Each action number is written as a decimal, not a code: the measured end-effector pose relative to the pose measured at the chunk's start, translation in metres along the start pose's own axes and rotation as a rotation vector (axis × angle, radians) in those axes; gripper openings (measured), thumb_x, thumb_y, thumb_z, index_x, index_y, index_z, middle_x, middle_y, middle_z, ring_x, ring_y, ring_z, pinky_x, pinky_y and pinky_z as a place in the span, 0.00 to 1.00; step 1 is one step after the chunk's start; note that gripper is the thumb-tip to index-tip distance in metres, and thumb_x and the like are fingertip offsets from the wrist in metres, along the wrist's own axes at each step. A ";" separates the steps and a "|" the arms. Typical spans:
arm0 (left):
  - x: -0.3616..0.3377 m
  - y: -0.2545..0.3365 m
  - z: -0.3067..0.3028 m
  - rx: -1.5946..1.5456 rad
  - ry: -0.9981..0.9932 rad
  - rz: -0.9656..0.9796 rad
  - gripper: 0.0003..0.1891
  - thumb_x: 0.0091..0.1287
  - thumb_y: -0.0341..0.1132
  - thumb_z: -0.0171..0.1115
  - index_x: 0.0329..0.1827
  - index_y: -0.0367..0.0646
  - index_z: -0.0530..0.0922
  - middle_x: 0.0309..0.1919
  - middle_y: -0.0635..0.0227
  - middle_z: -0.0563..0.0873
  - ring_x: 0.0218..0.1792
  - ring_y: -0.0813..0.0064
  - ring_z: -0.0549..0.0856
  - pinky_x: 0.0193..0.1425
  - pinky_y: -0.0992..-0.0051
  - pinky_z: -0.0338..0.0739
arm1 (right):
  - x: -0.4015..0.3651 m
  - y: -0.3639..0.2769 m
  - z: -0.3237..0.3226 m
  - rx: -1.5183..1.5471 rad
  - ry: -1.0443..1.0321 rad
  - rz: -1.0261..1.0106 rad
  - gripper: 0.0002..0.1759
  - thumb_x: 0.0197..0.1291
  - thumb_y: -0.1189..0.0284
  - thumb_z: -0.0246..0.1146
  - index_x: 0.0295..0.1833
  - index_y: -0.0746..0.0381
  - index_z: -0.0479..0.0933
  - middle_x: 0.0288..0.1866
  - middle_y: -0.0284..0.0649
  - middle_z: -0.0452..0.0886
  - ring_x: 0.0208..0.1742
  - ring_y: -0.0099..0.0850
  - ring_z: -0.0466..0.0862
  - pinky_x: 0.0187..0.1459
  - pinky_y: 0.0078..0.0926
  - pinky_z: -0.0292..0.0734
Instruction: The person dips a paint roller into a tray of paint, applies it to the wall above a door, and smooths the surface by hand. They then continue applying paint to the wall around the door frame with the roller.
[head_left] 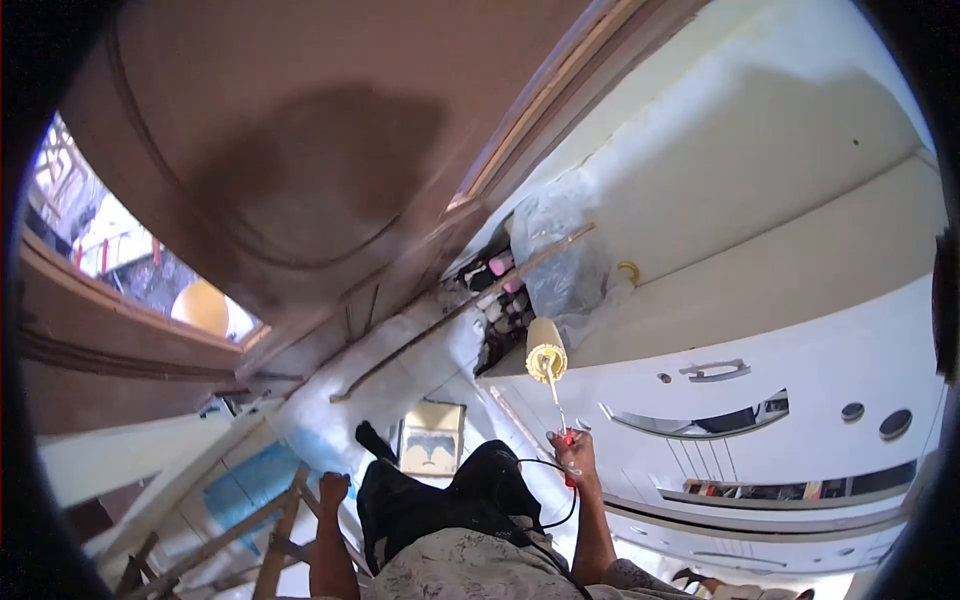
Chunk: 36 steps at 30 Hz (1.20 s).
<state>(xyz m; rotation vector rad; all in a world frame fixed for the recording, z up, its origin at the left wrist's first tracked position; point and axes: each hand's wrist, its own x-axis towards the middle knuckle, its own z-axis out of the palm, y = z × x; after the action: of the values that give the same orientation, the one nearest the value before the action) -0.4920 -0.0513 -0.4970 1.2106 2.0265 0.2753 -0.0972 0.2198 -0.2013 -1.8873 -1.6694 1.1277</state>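
My right hand (pixel 574 458) is wrapped round the red handle of a paint roller (pixel 546 350). The roller's cream sleeve points up and away from me, held in the air in front of the white cabinet. My left hand (pixel 334 488) hangs at my left side, its fingers curled in with nothing visible in them. A paint tray (pixel 432 438) with cream paint lies on the floor just beyond my legs. A thin black cable loops beside my right wrist.
A long wooden stick (pixel 460 312) leans across the floor by a clear plastic sheet (pixel 560 250) and a pile of items. Brown wooden doors (pixel 300 60) rise at the left. A wooden ladder or trestle (pixel 280 545) stands at lower left, and the white cabinet (pixel 620 400) at right.
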 end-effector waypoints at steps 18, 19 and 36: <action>-0.035 0.183 0.159 -0.396 0.309 -0.325 0.09 0.56 0.35 0.59 0.32 0.38 0.81 0.31 0.50 0.84 0.37 0.51 0.84 0.41 0.59 0.77 | 0.033 0.213 -0.021 -0.003 -0.540 0.241 0.19 0.58 0.69 0.64 0.18 0.57 0.65 0.12 0.27 0.64 0.11 0.18 0.63 0.13 0.21 0.57; -0.045 0.196 0.183 -0.391 0.312 -0.298 0.08 0.57 0.33 0.58 0.34 0.38 0.81 0.32 0.51 0.84 0.36 0.54 0.84 0.40 0.62 0.77 | 0.035 0.227 -0.020 -0.025 -0.561 0.269 0.20 0.58 0.69 0.63 0.18 0.58 0.64 0.12 0.27 0.64 0.11 0.18 0.63 0.14 0.20 0.57; 0.316 0.212 0.100 0.210 0.582 0.247 0.17 0.63 0.40 0.61 0.46 0.33 0.76 0.34 0.51 0.83 0.33 0.57 0.84 0.38 0.62 0.77 | 0.069 0.494 0.206 0.972 -0.973 0.959 0.14 0.64 0.57 0.57 0.33 0.55 0.67 0.17 0.26 0.63 0.17 0.20 0.65 0.20 0.22 0.64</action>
<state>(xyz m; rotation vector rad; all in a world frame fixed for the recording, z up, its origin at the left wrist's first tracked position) -0.3686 0.3044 -0.6104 1.6600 2.4387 0.6050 0.0623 0.1292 -0.7091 -1.4132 -0.0654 2.8294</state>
